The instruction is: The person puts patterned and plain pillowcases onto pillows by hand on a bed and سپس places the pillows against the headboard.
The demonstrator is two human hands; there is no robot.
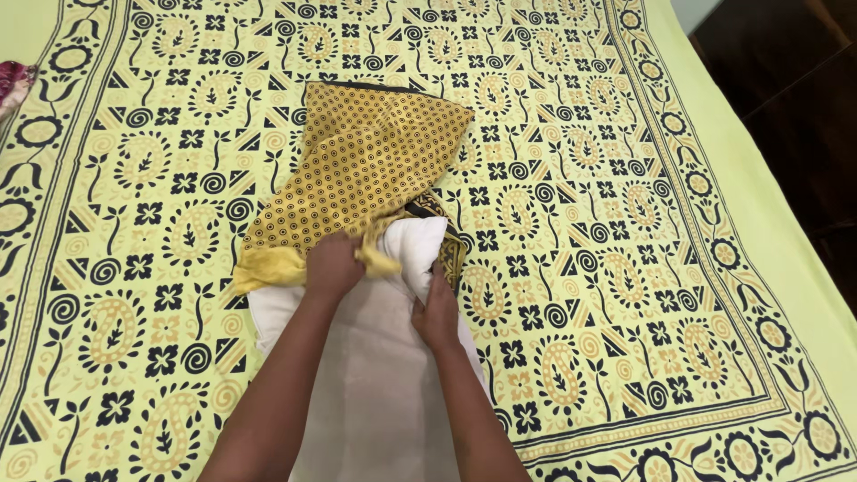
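Note:
A white pillow (375,375) lies on the bed in front of me, its far end partly inside a mustard-yellow pillowcase (366,165) with black dot circles. My left hand (332,266) is shut on the bunched open edge of the pillowcase, over the pillow's top. My right hand (437,312) grips the pillow's right corner where the case's dark patterned border meets it. The rest of the case lies flat and limp, stretching away from me.
A pale yellow bedsheet (625,268) with black and orange paisley print covers the bed. A dark floor or furniture (794,107) lies past the bed's right edge. A bit of pink cloth (11,85) shows at the far left.

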